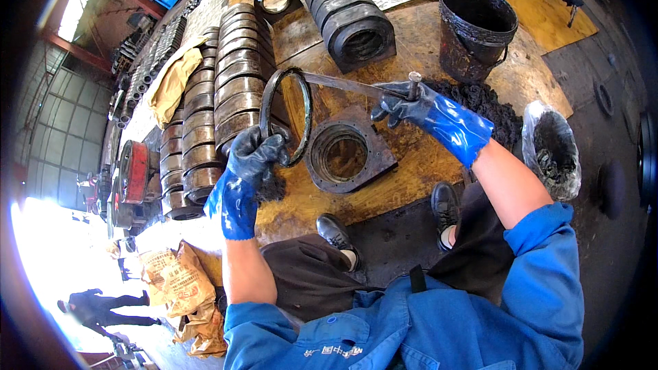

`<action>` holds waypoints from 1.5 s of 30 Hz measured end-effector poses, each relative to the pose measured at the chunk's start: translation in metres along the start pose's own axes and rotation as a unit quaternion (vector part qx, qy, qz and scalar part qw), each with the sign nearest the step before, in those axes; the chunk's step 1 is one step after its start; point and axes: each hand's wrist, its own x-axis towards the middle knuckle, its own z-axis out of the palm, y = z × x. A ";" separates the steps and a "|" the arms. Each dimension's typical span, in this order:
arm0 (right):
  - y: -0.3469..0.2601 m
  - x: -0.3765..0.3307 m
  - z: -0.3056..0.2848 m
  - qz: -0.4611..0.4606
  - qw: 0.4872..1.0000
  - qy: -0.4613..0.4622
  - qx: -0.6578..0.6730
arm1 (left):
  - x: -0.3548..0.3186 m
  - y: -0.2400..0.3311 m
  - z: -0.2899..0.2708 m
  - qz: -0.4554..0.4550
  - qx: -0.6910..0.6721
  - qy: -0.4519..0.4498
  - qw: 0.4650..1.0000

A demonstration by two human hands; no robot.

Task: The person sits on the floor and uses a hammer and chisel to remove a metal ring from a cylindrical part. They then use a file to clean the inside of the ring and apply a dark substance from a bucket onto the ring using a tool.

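Observation:
My left hand (252, 168), in a blue rubber glove dark with grime, grips a thin black ring (266, 106) by its lower left edge and holds it upright. In my gloved right hand (421, 106) is a long flat metal strip (339, 83), with a round-headed peg (415, 81) standing up at the hand. The strip's far end meets the ring's upper right rim; whether it touches cannot be told. Below and between my hands, a square metal housing (373, 153) with a large round bore lies on the stained board (301, 216).
Rows of round metal housings (240, 68) stand at the left, with another dark row (343, 7) at the back. A grimy black bucket (473, 48), a dark greasy heap (504, 113) and a plastic-lined container (572, 144) are at the right. Paper sacks (181, 281) lie lower left; a person (103, 312) stands beyond.

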 end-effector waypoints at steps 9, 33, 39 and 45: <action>0.038 -0.003 0.024 0.159 0.944 -0.051 0.286 | 0.000 -0.001 -0.001 0.047 -0.047 0.045 0.997; 0.007 -0.015 0.056 0.258 0.804 -0.031 0.534 | 0.003 -0.013 0.000 0.214 -0.078 0.082 0.970; -0.002 -0.009 0.036 0.216 0.817 0.027 0.534 | -0.002 -0.008 0.009 0.202 -0.051 0.057 0.976; -0.019 -0.006 0.022 0.201 0.863 0.112 0.449 | -0.005 0.003 0.022 0.166 -0.019 0.041 0.985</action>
